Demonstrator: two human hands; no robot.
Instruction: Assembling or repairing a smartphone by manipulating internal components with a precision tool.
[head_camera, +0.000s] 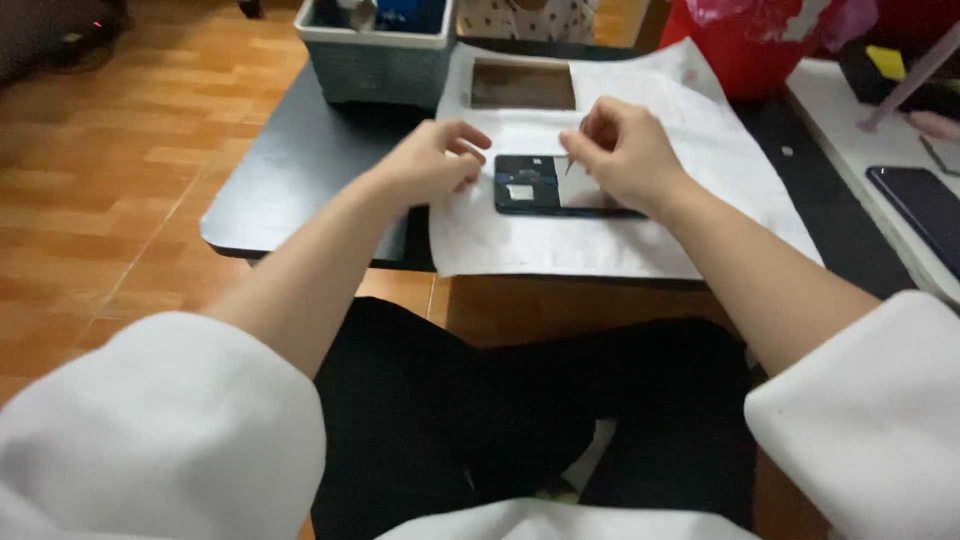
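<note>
Right hand (625, 150) pinches thin tool (573, 160) over phone (545, 185).

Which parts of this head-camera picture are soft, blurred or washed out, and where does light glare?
Head view: the white sleeves at the bottom are overexposed and featureless; the opened phone between the left hand and right hand is soft, fine parts unreadable; the white paper is bright; the wooden floor shows mild sheen.

A home repair corner: low black table (300, 170) on wooden parquet floor (110, 200), grey storage bin (375, 65) at eleven o'clock.
</note>
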